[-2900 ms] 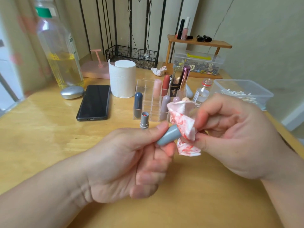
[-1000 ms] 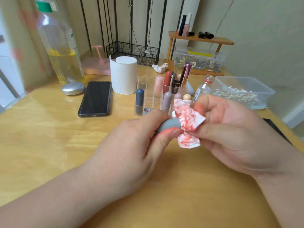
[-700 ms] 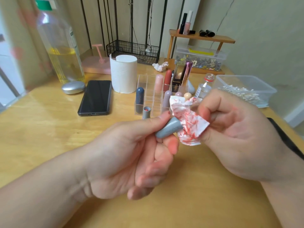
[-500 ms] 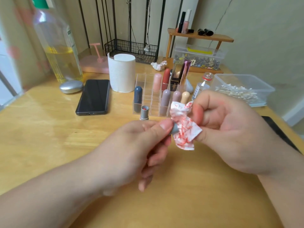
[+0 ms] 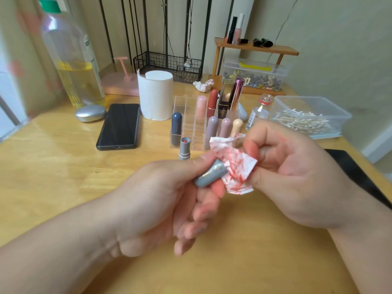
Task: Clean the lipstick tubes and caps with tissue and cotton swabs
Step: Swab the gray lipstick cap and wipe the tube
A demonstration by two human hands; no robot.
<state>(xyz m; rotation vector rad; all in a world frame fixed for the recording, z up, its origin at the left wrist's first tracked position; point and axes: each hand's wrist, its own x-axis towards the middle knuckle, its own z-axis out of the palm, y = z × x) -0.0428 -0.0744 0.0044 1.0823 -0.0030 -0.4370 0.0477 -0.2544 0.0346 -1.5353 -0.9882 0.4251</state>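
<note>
Pinching a grey cap in the left hand, holding red-stained tissue against it with the right hand.

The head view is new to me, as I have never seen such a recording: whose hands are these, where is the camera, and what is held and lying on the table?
No machine here: a person wears one camera on the head, looking down at their own hands. The left hand pinches a grey cap between thumb and fingers. The right hand pinches a red-stained tissue held against one end of that cap. On the wooden table stands an uncapped lipstick tube, in front of a clear organiser holding more lipsticks. Farther back are a phone, a tissue roll and a box of cotton swabs.
</note>
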